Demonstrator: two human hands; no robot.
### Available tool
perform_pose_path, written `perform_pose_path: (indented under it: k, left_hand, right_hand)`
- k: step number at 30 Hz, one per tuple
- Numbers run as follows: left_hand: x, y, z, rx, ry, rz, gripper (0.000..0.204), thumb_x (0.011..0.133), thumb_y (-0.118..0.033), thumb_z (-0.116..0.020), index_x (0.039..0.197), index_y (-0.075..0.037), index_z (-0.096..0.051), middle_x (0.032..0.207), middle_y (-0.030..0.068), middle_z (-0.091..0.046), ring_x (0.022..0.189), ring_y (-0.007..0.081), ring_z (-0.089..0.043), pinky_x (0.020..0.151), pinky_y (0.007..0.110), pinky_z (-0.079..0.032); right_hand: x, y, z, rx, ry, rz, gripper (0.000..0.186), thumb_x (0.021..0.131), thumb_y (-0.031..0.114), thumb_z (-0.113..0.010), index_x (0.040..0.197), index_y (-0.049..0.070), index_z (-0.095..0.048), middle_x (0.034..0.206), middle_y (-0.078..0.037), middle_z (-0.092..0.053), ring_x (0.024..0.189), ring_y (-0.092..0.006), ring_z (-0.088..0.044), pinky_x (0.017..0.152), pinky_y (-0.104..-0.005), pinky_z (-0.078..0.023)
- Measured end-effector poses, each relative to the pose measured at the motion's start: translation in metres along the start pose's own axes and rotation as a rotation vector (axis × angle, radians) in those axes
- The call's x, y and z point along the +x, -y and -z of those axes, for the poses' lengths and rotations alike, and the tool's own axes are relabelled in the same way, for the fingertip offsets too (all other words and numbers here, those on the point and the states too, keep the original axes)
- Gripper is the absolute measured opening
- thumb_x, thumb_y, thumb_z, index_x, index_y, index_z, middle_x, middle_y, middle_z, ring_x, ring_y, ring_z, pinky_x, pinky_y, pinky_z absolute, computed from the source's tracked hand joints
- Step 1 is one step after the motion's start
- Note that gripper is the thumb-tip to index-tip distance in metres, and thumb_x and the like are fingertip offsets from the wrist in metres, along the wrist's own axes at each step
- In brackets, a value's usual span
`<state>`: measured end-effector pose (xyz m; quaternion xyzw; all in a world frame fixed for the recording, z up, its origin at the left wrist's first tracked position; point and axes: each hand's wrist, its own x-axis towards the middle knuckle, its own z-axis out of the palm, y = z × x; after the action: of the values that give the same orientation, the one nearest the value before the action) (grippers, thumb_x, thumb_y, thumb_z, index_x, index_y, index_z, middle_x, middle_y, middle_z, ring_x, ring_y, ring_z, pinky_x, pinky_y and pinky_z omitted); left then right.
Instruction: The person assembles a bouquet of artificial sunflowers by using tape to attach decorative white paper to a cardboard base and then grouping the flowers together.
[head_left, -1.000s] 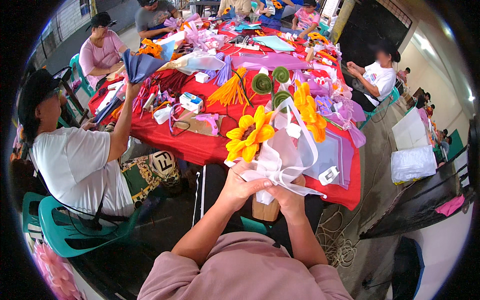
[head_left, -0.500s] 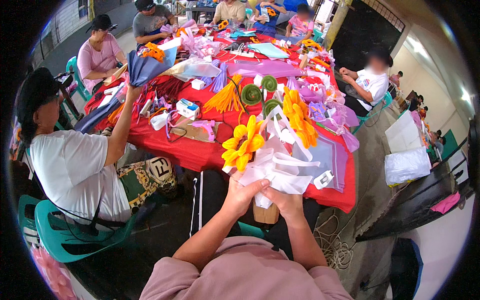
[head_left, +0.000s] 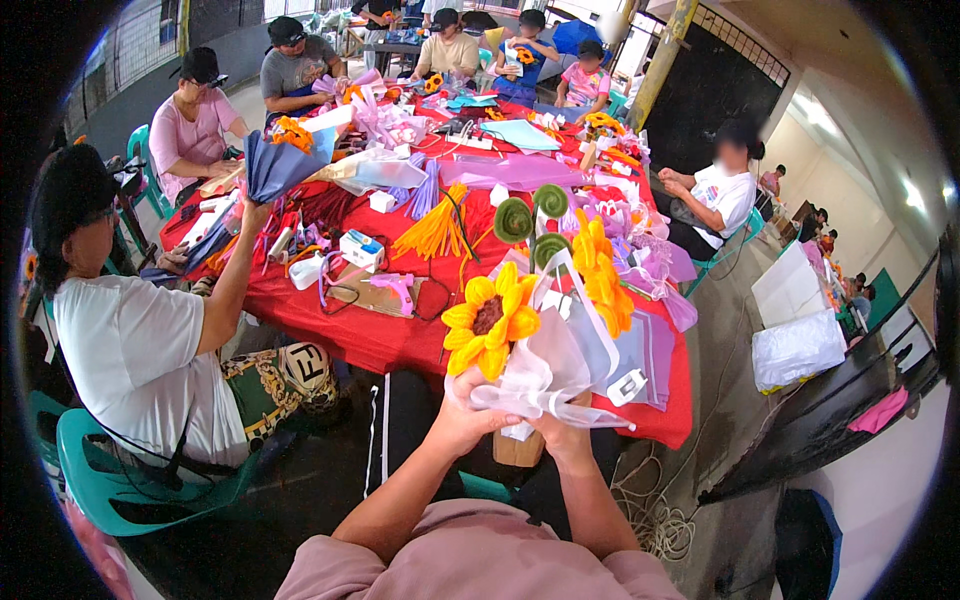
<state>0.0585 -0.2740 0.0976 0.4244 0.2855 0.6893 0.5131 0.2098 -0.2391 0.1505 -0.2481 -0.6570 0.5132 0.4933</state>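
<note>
In front of my chest, both hands hold a small bouquet of fuzzy craft flowers. A yellow sunflower [head_left: 489,320] with a brown centre faces up on its left, and an orange-yellow flower [head_left: 600,275] is turned sideways on its right. Green spiral pieces [head_left: 533,226] stick up behind them. White sheer wrapping [head_left: 545,375] gathers round the lower part, with loose strips looping over it. My left hand [head_left: 468,418] closes round the base from the left, thumb across the front. My right hand [head_left: 566,425] grips from the right, its fingers partly hidden by the wrapping.
A red-covered table [head_left: 400,335] carries orange stems [head_left: 436,228], a pink glue gun [head_left: 390,290], a small box [head_left: 361,250] and lilac wrapping sheets. At left, a co-worker raises a blue-wrapped bouquet [head_left: 285,165]. Several people sit round the table. Coiled cable [head_left: 665,530] lies on the floor at right.
The bouquet has turned slightly in my hands, its sunflower now facing me more. My hands have lowered a little in the picture, and the sheer white wrapping has folded down over the front.
</note>
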Motion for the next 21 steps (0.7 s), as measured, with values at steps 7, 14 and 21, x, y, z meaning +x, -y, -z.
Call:
perform_pose_path:
  k: [7,14,21]
  left_hand:
    - [0.009,-0.012,0.009,0.233,0.201,0.057,0.057,0.067,-0.014,-0.081,0.117,-0.005,-0.054,0.105,0.0058,-0.063,0.092,0.0178,-0.063,0.082,0.033,-0.050]
    - [0.016,0.002,0.025,0.691,0.227,-0.280,0.063,0.075,-0.013,-0.073,0.131,-0.006,-0.045,0.127,0.0094,-0.051,0.117,0.0209,-0.051,0.100,0.036,-0.041]
    - [0.028,0.011,0.018,0.462,0.073,-0.122,0.053,0.080,-0.027,-0.070,0.126,-0.012,-0.050,0.124,0.0097,-0.052,0.118,0.0254,-0.049,0.103,0.039,-0.036]
  right_hand:
    - [-0.003,-0.021,0.008,0.136,0.076,0.045,0.069,0.078,0.012,-0.073,0.135,0.006,-0.035,0.128,-0.009,-0.048,0.118,-0.0225,-0.049,0.100,-0.0366,-0.041]
    - [0.005,-0.027,0.007,0.468,0.105,0.063,0.055,0.084,0.028,-0.063,0.129,0.006,-0.044,0.125,-0.009,-0.053,0.112,-0.0221,-0.054,0.096,-0.0385,-0.045]
    - [0.009,-0.034,0.012,0.191,-0.059,0.102,0.070,0.075,0.014,-0.075,0.133,0.006,-0.037,0.127,-0.010,-0.050,0.116,-0.0228,-0.051,0.099,-0.0386,-0.042]
